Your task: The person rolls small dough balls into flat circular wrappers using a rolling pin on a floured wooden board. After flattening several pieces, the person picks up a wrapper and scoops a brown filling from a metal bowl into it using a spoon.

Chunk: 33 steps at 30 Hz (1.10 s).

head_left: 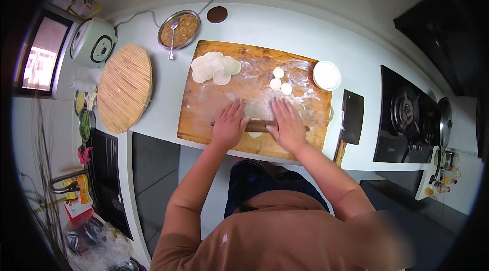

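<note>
A dark wooden rolling pin (260,126) lies crosswise near the front edge of the floured wooden board (196,110). Under its middle is a small pale round of dough (254,135), partly hidden by the pin. My left hand (229,125) rests on the pin's left part, palm down, fingers stretched forward. On its right part lies my right hand (288,125), also flat with fingers extended. Beyond my hands, three small dough pieces (278,72) sit on the board. Thin round dough wrappers (215,67) overlap in a pile at its far left.
A bowl of white powder (326,75) stands at the board's far right corner. Beside the board lies a cleaver (351,118), left of a gas stove (405,118). Leftward are a filling bowl (181,30) with a spoon, a round slatted tray (125,87) and a rice cooker (92,42).
</note>
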Available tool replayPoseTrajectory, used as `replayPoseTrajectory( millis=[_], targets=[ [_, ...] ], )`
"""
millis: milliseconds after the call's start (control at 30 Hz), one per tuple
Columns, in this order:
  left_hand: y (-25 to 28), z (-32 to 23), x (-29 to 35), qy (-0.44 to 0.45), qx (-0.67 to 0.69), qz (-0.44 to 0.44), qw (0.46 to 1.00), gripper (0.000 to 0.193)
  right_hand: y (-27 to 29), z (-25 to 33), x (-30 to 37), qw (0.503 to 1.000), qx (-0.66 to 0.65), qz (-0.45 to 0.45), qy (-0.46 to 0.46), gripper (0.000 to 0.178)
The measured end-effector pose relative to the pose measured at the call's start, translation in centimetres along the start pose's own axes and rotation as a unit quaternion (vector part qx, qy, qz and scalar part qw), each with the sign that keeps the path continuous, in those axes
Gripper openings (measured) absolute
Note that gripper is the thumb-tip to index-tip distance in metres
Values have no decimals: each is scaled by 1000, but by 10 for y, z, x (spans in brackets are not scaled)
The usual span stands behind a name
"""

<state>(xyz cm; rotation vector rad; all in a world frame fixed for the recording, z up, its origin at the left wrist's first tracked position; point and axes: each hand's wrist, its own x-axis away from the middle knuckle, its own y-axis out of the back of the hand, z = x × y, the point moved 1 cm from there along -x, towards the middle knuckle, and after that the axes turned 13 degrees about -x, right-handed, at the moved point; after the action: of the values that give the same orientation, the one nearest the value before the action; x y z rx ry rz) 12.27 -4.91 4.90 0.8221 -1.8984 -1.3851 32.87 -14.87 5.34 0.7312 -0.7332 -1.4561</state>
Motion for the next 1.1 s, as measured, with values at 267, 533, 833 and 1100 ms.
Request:
replayPoseTrajectory(
  millis=[267,533,833,1100],
  targets=[
    [-9,-11,-24,-73,63,27,995,23,-8,14,66,995,-39,-3,92,59],
    [20,-32,-34,-114,85,69,987,11,-4,8,81,995,-59,-20,78,49],
    [14,-15,-2,-244,76,-66,965,19,18,1,95,995,-61,-32,75,48],
    [-17,-28,59,-96,-22,-29,995,72,24,-22,46,997,-20,-28,69,55]
  ],
)
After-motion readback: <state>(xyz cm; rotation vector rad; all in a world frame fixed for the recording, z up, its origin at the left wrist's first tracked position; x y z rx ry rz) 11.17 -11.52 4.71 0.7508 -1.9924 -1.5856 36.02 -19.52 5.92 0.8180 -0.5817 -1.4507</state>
